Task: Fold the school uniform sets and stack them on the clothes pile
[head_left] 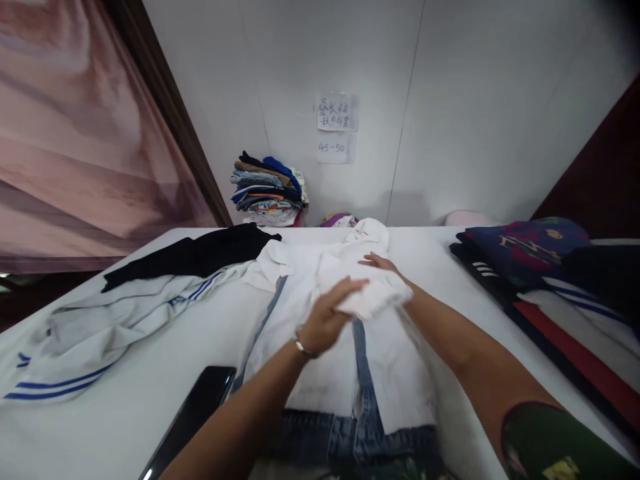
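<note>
A white jacket with blue denim panels and a denim hem (pixel 320 427) lies spread in front of me, collar at the far end. One white sleeve (pixel 383 293) is folded across its chest and blurred by motion. My left hand (pixel 330 317), with a metal bracelet at the wrist, has the near edge of that sleeve between fingers and thumb. Farther up, my right hand (pixel 381 262) rests near the collar with fingers stretched out, partly hidden by the sleeve, which lies against its wrist.
Left on the white table (pixel 165 347) are a black garment (pixel 195 257), a pale garment with blue stripes (pixel 110 327) and a phone (pixel 195 407). Folded clothes (pixel 530 247) lie along the right. A clothes stack (pixel 270 187) stands by the wall under handwritten notes (pixel 336 127).
</note>
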{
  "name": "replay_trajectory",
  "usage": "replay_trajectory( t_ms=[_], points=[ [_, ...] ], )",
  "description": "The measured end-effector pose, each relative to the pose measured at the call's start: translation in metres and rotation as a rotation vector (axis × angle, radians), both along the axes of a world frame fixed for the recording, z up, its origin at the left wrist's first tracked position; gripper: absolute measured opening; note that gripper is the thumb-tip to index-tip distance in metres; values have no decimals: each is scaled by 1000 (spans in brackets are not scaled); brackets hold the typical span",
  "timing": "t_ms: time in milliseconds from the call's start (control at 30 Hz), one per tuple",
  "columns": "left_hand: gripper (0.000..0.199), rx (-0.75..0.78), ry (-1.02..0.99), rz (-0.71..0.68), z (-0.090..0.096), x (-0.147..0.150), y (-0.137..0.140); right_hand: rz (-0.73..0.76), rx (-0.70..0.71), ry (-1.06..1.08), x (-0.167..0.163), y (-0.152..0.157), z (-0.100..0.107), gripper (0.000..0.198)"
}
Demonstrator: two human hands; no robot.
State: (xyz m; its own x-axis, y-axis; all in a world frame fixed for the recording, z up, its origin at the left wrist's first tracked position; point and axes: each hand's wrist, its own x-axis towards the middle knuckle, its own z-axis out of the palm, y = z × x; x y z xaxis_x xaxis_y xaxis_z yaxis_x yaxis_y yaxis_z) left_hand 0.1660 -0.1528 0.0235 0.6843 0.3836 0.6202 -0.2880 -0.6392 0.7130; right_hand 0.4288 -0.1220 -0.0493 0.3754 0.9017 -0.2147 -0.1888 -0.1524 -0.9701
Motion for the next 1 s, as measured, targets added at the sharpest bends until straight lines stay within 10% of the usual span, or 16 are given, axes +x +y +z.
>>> replay_trajectory(
  t_ms=[233,367,500,800,1000],
  points=[
    [67,400,465,-438,-85,10,-68,185,-162,335,-4,-99,-9,22],
    [56,420,432,-339,-61,12,-69,220,-117,182,-19,-115,3,27],
    [49,447,379,-252,-34,16,-67,-74,16,-1,-25,-121,17,29],
    [42,389,573,-348,-86,-6,-61,-14,-237,-250,-32,-171,-23,58],
    [41,301,569,-368,-78,2,-71,62,-313,-523,-13,-120,4,64]
  ],
)
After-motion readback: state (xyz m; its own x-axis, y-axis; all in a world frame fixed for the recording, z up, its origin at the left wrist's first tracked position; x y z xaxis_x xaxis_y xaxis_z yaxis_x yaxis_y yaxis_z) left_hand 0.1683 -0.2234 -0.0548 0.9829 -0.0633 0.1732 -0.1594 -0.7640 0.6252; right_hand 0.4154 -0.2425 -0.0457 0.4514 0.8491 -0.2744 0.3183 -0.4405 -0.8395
